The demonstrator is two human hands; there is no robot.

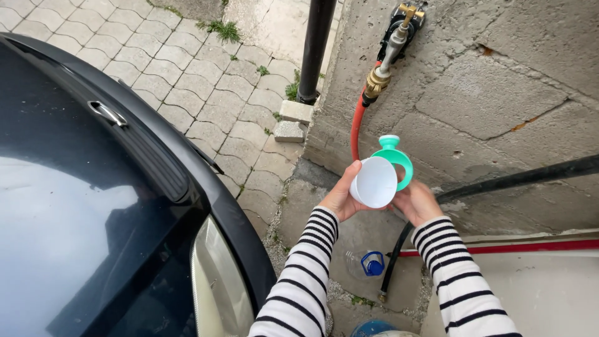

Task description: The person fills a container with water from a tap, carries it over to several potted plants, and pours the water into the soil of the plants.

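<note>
Paving stones (pixel 187 81) and a rough block wall (pixel 499 93) are framing the scene, with a dark car (pixel 93 206) filling the left. Nearest, a clear bottle with a blue cap (pixel 368 263) is lying on the ground beside a black hose (pixel 394 256). Above it, both striped-sleeved arms are reaching up — the left hand (pixel 340 196) is gripping a white cup (pixel 374 182), the right hand (pixel 417 201) is clasping a green nozzle (pixel 397 159) just behind it. Farther off, a red hose (pixel 357 125) is running up to a brass tap (pixel 390 47) on the wall.

left hand (pixel 340 198) raised, fingers curled | right hand (pixel 417 201) raised, fingers gripping
</note>
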